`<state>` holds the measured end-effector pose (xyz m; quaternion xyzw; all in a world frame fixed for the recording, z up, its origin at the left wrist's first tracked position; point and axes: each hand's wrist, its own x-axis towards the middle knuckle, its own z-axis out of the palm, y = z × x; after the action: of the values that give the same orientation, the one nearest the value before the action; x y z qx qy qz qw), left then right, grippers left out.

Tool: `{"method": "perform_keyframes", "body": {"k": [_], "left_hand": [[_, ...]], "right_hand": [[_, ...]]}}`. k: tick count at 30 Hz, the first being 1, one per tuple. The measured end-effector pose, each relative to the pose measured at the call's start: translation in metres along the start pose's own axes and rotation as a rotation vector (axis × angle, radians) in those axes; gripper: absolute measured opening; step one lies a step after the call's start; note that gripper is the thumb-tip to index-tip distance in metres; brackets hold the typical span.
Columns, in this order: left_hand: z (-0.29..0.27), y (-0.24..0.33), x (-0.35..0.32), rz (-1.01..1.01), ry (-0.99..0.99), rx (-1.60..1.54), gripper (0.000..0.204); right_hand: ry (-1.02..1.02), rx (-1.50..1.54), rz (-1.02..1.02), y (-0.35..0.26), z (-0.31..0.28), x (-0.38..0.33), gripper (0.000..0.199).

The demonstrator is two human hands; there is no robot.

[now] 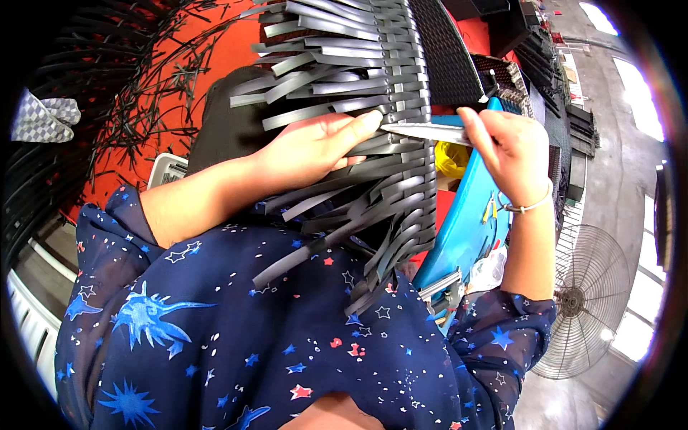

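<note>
A panel of woven grey strips (401, 107) lies across my lap, its loose strip ends fanning out to the left and hanging down over my blue star-patterned dress. My left hand (315, 147) rests flat on the weave, fingertips pressing at the woven edge. My right hand (505, 143) pinches a pale grey pointed strip (423, 130) and holds its tip at the weave next to my left fingertips. A thin bracelet circles my right wrist.
A blue tray (469, 222) with small tools stands at my right side. Black strip scraps (143, 93) litter the orange floor to the left. A yellow object (450, 159) shows behind the weave. A standing fan (584, 301) is at lower right; dark stacked pieces (566, 107) lie beyond.
</note>
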<state>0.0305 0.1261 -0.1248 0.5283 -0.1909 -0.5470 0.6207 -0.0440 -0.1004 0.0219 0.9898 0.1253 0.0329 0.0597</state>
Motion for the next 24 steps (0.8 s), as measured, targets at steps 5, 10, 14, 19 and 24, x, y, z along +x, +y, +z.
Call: {"method": "perform_keyframes", "body": {"k": [5,10,14,19,24], "left_hand": [[0.004,-0.003,-0.006,0.028,0.049,-0.143,0.065],[0.001,-0.005,-0.007,-0.005,0.041,-0.114,0.067],[-0.001,-0.010,-0.006,-0.024,0.022,-0.134,0.068],[-0.004,-0.009,-0.009,-0.007,-0.003,-0.156,0.066],[-0.002,-0.013,-0.008,0.004,-0.004,-0.197,0.061]], "right_hand": [[0.002,-0.043,0.067,0.012,-0.005,0.006,0.044],[-0.011,-0.139,-0.064,0.017,-0.007,0.018,0.046],[-0.016,-0.191,-0.139,0.017,-0.011,0.025,0.046],[-0.021,-0.241,-0.204,0.014,-0.012,0.033,0.047],[-0.060,-0.239,-0.187,0.010,-0.016,0.034,0.046]]}}
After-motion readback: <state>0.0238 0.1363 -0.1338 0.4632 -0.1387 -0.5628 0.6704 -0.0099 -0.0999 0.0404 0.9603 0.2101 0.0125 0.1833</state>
